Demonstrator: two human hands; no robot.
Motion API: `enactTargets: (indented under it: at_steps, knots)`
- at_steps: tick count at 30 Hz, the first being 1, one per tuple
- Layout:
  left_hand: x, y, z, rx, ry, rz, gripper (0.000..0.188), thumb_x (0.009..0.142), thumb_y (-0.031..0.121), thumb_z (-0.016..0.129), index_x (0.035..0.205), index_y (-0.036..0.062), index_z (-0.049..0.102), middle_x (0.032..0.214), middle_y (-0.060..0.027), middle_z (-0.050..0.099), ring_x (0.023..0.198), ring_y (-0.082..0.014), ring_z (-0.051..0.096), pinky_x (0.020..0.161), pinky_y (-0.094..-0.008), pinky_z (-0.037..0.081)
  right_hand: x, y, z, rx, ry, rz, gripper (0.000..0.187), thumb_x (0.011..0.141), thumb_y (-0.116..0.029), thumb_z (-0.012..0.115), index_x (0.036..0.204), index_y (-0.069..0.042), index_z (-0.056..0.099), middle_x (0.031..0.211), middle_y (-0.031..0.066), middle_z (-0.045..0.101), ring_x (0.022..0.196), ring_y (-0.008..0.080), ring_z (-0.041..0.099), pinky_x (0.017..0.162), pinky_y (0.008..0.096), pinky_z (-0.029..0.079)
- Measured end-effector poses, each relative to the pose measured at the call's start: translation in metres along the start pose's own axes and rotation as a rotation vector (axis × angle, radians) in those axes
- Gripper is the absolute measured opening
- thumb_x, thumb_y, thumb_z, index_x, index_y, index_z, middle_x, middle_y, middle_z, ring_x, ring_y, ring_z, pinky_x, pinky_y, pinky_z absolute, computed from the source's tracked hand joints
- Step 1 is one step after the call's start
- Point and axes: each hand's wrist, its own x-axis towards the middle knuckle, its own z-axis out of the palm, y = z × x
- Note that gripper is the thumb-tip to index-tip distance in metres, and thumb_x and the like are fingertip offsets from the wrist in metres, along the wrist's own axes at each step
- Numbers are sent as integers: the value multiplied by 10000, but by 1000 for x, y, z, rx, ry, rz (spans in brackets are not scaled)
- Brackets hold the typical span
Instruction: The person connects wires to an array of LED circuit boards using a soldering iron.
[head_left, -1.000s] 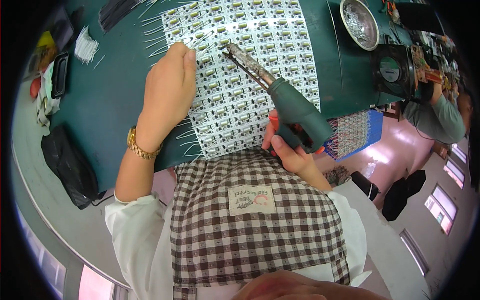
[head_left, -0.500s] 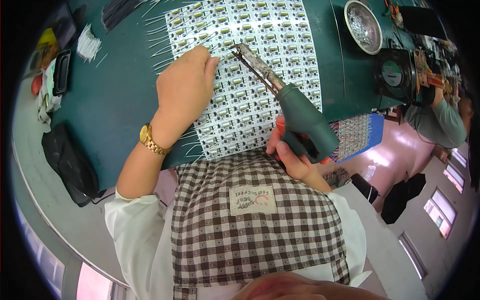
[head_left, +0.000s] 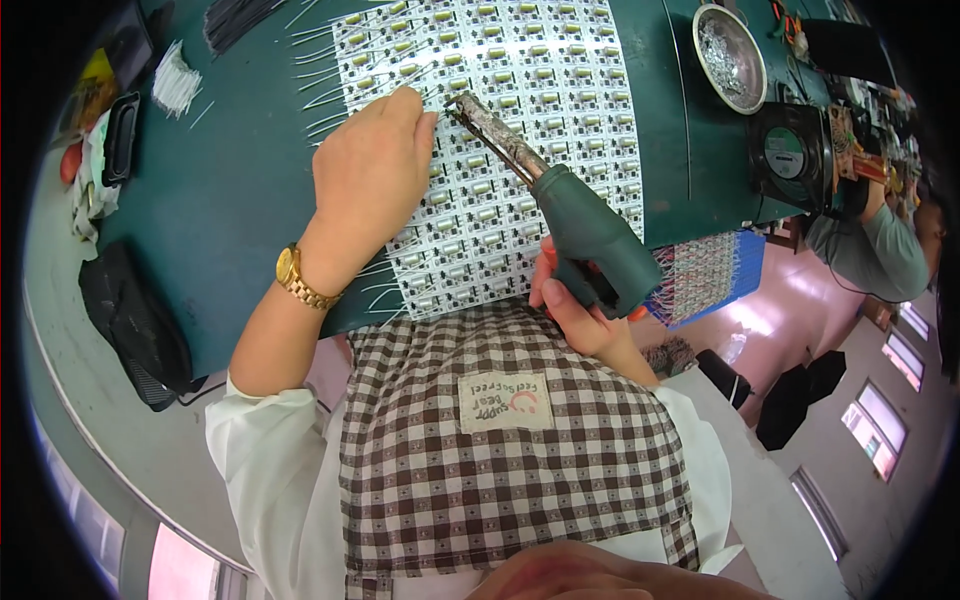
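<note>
A white panel of many small circuit boards [head_left: 540, 150] lies on the green tabletop, each board bearing a yellowish cylindrical component. White wires [head_left: 318, 78] stick out along its left edge. My left hand [head_left: 372, 165] is closed over the panel's left part, thumb against the fingers; what it pinches is hidden beneath it. In my right hand [head_left: 575, 315], by the panel's near edge, is a dark green soldering gun [head_left: 590, 225]. Its worn metal tip points up and left, close to my left thumb and just over the boards.
Loose white wires [head_left: 178, 80] and a dark wire bundle [head_left: 235, 22] lie at the far left. Right of the panel are a metal bowl of scraps [head_left: 730, 58], a black fan [head_left: 785, 150] and a blue crate of boards [head_left: 735, 275]. Another person's arm [head_left: 870, 240] shows at the right.
The soldering gun and my right hand have shifted left, bringing the tip nearer my left thumb. My left hand has stayed almost in place.
</note>
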Motion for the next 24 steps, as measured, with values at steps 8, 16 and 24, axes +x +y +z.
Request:
enactTargets:
  at_steps: [8,16,24]
  knots:
    - [1,-1,0,39,5,29,175,856,201,595,787,57,523,686,-101,587,622,-301,588,530,-397,461,5,-11,-1,-13,-1,100,207,871,-172,579,1012,-26,538,710,44,566,595,87,496,564,244,408]
    - [2,-2,-1,38,-9,26,181,856,203,594,787,53,521,689,-113,590,628,-312,588,531,-406,458,4,-13,1,-13,32,143,195,870,-214,587,814,-29,559,672,23,570,574,76,485,542,233,394]
    - [3,-2,-3,3,-72,-24,184,866,212,577,798,47,528,709,-131,599,651,-333,592,563,-429,462,1,-10,0,-34,10,115,156,866,-171,573,899,-25,530,723,62,567,595,108,517,551,246,413]
